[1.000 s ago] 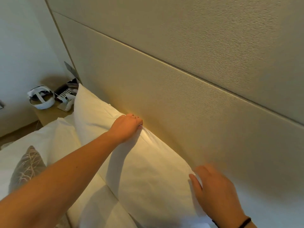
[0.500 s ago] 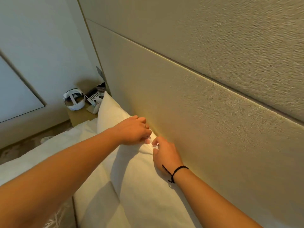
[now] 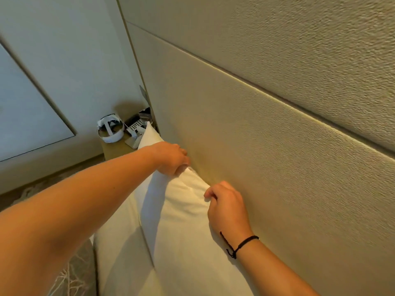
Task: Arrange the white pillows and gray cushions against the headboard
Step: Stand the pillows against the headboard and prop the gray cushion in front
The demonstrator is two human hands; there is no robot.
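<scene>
Now that my right hand (image 3: pixel 226 207) has slid back from beside my left hand (image 3: pixel 171 159), both sets of fingers stay pinched shut on the white pillow's (image 3: pixel 183 210) top edge, standing it flush against the headboard (image 3: pixel 267 167), looks nearly placed

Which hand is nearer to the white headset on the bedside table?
The left hand. It grips the top edge of the white pillow just right of and below the headset; the right hand pinches the same edge farther along, away from it.
</scene>
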